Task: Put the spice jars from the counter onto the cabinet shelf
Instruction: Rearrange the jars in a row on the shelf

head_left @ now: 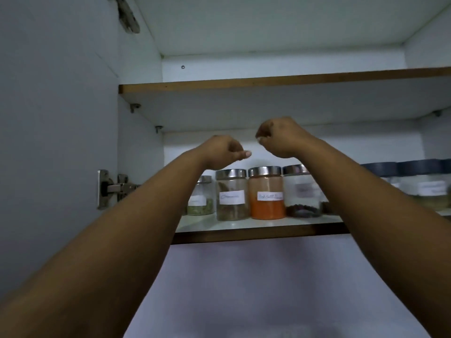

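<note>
- Spice jars [267, 192] stand in a row on the cabinet shelf [256, 231], shiny lids on top.
- Your left hand [224, 150] is up above the jars, fingers curled, holding nothing.
- Your right hand [280, 136] is the same, higher up.

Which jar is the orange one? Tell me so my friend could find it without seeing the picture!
Look in the open cabinet at the lower shelf, where a row of glass jars stands. The orange jar is near the middle of that row, below the gap between the two raised hands. It has a shiny metal lid and a white label, but it alone holds bright orange powder; its neighbours hold brown and dark bits.
</note>
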Available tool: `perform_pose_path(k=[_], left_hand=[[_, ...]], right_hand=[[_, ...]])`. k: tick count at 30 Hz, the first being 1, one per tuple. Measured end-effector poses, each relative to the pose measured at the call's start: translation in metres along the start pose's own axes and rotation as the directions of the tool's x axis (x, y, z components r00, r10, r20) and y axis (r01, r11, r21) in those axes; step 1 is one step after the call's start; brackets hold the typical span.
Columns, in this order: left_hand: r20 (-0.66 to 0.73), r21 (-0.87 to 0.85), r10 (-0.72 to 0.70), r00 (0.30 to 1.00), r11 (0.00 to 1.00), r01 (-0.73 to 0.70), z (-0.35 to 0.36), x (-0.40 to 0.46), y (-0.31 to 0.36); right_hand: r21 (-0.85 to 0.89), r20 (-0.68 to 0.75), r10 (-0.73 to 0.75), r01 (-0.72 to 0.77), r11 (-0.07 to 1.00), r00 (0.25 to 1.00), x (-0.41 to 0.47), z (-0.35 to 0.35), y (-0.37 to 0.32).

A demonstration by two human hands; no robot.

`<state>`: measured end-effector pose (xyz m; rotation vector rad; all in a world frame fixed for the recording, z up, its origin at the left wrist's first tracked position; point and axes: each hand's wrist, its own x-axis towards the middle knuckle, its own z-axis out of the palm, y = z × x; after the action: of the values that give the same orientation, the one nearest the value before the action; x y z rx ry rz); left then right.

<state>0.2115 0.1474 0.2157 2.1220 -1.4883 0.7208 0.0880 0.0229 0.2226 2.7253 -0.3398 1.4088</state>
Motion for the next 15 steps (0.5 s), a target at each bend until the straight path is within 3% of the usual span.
perform_pose_path(k=[3, 7, 11, 15], left_hand=[[0.046, 0.19, 0.002, 0.999, 0.982, -0.01, 0.005, 0.001, 0.012], [0.085, 0.385, -0.041, 0.996, 0.923, 0.005, 0.006, 0.007, 0.018], [0.094, 0.389, -0.054, 0.994, 0.921, 0.013, 0.011, 0.014, 0.01], [0.105, 0.318, -0.049, 0.993, 0.948, 0.013, 0.016, 0.023, -0.007]], right_hand=[[-0.041, 0.182, -0.03, 0.038, 0.998, 0.983, -0.014, -0.009, 0.009], [-0.135, 0.256, -0.044, 0.08, 0.988, 0.966, -0.018, 0.002, 0.009], [-0.281, 0.261, -0.087, 0.162, 0.946, 0.961, -0.011, 0.029, 0.006], [-0.379, 0.285, -0.038, 0.15, 0.913, 0.958, 0.002, 0.05, 0.001]])
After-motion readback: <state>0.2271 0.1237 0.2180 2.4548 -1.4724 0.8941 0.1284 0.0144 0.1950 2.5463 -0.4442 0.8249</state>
